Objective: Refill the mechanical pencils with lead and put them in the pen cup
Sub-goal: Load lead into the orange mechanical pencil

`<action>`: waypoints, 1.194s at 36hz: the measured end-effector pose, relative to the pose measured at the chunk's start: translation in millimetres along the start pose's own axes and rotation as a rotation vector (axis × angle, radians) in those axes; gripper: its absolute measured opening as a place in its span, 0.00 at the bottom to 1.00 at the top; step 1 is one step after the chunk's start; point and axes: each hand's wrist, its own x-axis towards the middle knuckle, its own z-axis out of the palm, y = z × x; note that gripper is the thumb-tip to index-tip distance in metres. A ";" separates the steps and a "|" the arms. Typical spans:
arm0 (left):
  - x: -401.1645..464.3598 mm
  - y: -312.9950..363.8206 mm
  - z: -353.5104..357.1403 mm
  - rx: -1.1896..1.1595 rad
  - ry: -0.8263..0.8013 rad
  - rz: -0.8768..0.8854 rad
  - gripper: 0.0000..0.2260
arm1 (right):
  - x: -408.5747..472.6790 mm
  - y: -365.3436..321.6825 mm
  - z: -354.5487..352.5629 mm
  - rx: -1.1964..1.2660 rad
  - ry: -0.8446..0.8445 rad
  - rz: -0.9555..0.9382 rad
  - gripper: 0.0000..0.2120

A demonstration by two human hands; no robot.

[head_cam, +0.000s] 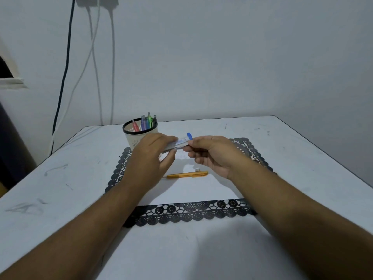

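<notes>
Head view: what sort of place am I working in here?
Probably a home desk or study corner. A white table stands against a plain wall, with a pen cup of coloured pencils, a black lace mat under white paper, and cables hanging down the wall.

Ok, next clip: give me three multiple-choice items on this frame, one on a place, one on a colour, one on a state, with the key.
1. Where does the orange pencil lie?
A. In the pen cup
B. On the white sheet, nearer the camera than the hands
C. On the bare table beside the mat

2. What colour is the open cap on the lead case?
A. Blue
B. Red
C. Green

3. How is the lead case held?
A. Lying on the sheet
B. By one hand only
C. Between both hands above the sheet

Key: B, it rests flat on the white sheet; A, the flipped-up cap is blue; C, the left hand and the right hand each grip an end.
</notes>
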 end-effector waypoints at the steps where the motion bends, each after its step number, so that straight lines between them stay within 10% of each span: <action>1: 0.9 0.9 -2.3 -0.043 -0.009 -0.023 0.12 | -0.2 0.7 1.5 0.031 0.001 0.025 0.05; 16: 2.7 6.5 -6.1 -0.776 -0.046 -0.391 0.09 | 0.7 9.7 12.8 0.325 -0.037 0.170 0.05; 43: 2.3 -0.3 -5.1 -0.813 -0.038 -0.412 0.12 | -2.5 6.2 12.7 0.324 0.042 0.139 0.05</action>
